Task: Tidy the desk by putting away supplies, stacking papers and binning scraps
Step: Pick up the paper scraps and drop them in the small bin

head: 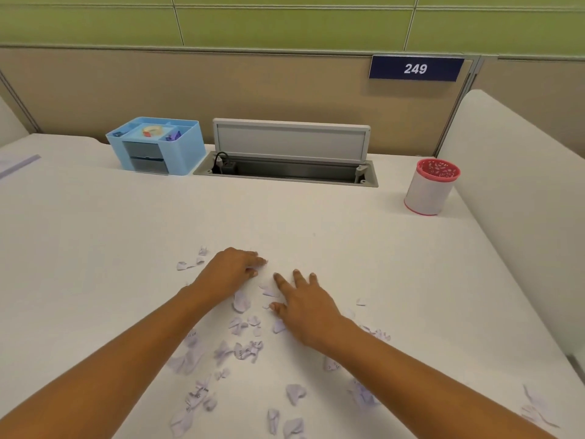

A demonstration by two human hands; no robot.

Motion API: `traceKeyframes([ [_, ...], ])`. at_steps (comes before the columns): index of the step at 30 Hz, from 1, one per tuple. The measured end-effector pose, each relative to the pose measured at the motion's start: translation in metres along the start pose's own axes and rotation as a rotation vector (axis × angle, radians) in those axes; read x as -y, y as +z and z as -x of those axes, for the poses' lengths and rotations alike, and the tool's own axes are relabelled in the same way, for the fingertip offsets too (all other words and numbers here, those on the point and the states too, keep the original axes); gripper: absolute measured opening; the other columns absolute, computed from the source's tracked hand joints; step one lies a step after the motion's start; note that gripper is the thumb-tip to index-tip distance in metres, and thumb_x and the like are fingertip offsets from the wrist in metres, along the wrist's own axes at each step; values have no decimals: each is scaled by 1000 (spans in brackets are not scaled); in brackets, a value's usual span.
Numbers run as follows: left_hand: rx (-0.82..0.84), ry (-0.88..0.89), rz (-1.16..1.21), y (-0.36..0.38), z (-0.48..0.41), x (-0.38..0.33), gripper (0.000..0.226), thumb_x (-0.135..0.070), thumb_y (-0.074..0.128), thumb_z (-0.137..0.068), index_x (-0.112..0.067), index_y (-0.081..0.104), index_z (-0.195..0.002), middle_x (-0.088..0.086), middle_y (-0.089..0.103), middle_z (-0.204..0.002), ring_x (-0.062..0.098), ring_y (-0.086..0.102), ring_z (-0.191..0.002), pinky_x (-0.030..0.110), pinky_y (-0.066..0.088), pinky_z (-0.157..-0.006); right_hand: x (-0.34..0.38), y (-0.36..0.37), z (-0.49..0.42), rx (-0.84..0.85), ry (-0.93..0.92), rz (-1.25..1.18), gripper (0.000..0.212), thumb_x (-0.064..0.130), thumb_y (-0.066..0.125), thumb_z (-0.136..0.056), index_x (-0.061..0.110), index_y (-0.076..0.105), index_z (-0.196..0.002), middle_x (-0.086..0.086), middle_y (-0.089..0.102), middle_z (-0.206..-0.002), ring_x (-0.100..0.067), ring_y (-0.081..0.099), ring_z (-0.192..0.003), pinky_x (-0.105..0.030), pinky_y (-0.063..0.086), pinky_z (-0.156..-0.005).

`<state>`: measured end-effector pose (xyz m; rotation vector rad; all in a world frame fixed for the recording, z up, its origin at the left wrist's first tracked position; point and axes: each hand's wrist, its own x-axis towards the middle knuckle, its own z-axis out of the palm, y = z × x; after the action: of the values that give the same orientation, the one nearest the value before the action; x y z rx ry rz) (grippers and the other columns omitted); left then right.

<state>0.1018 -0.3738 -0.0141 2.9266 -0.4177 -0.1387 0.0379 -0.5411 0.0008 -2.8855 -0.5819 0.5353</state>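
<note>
White torn paper scraps (248,350) are scattered across the near half of the pale table (316,223), most of them lying between and beneath the two bare forearms stretched forward from the bottom edge. The left hand (234,267) is laid palm down at the far edge of the litter, its fingers drawn together and lightly bent so that the tips are set on the table. Its grip is not clearly shown, and it cannot be told whether a scrap is pinched beneath the fingertips. The right hand (308,307) is placed just beside it and slightly nearer, its grip open: the fingers are spread and held straight, palm down, over several scraps, and a small piece is seen just by the thumb. A light blue organiser (177,153) is stood at the back left against the beige partition (253,90), with a roll of tape (152,131) kept in its top middle compartment and two drawers set in its front. To its right a grey cable trough (285,172) is sunk into the table, its lid (289,141) raised and a black plug (226,166) seated at its left end. A white cylindrical container (427,194) with a pink perforated rim is stood upright at the back right, well apart from the scraps. A blue plate (415,68) marked 249 is fixed to the partition above.
</note>
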Motion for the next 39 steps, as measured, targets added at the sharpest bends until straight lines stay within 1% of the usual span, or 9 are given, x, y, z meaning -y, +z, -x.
traceKeyframes([
  [5,-29,27,-93,1,-5,-10,35,-8,44,-96,-18,58,-127,0,61,-127,17,55,-117,23,40,-98,14,9,-10,50,-117,-15,76,15,58,-90,19,12,-150,-12,4,-157,-38,2,-144,-41,21,-115],
  [8,-43,25,-85,0,-8,-13,32,-8,47,-95,-16,62,-122,0,64,-123,16,58,-112,20,41,-93,9,15,-20,11,-184,103,73,19,70,-80,4,33,-141,-20,34,-143,-38,33,-129,-36,35,-101],
  [11,-68,25,-50,-1,-8,-14,27,-12,50,-94,-15,65,-117,3,66,-119,17,60,-109,21,43,-92,3,12,-15,-61,-267,113,43,21,72,-77,-4,56,-109,-19,56,-104,-30,51,-94,-33,34,-70],
  [14,-108,38,-6,-2,-5,-18,25,-8,53,-93,-11,69,-111,4,68,-114,18,62,-106,20,44,-90,-4,8,-11,-263,-291,150,12,-11,65,-67,0,60,-71,-13,47,-69,-24,43,-64,-30,32,-55],
  [18,-150,42,61,-5,-3,-23,21,-4,55,-90,-6,72,-103,7,70,-108,19,65,-101,20,45,-89,-20,11,-10,-234,-237,124,25,-19,42,-77,-5,61,-85,-16,54,-85,-28,50,-78,-36,39,-66],
  [24,-160,-108,304,-13,-11,-42,18,1,63,-82,-4,74,-95,10,73,-98,19,66,-90,17,47,-82,-46,-6,-11,-237,10,-180,21,6,52,-89,-1,68,-101,-15,66,-104,-27,60,-94,-27,43,-76],
  [30,-192,-163,631,-38,-39,-77,20,-1,73,-75,-3,74,-94,10,72,-91,10,61,-68,10,44,-64,-90,-33,-3,-311,273,-744,14,10,68,-82,4,73,-93,-9,72,-94,-1,53,-59,-3,37,-47],
  [35,-182,-165,792,-51,-77,-112,22,-3,73,-75,-2,72,-98,10,70,-88,10,62,-66,22,51,-77,-134,-70,-6,-443,419,-976,19,11,74,-78,2,72,-94,-9,71,-98,-15,67,-82,-17,50,-73],
  [39,-163,-214,887,-47,-110,-135,21,-3,72,-77,0,71,-98,15,71,-94,8,61,-61,10,46,-61,-174,-113,-10,-604,470,-1025,23,10,71,-80,-1,69,-100,-14,69,-104,-18,65,-85,-25,51,-86],
])
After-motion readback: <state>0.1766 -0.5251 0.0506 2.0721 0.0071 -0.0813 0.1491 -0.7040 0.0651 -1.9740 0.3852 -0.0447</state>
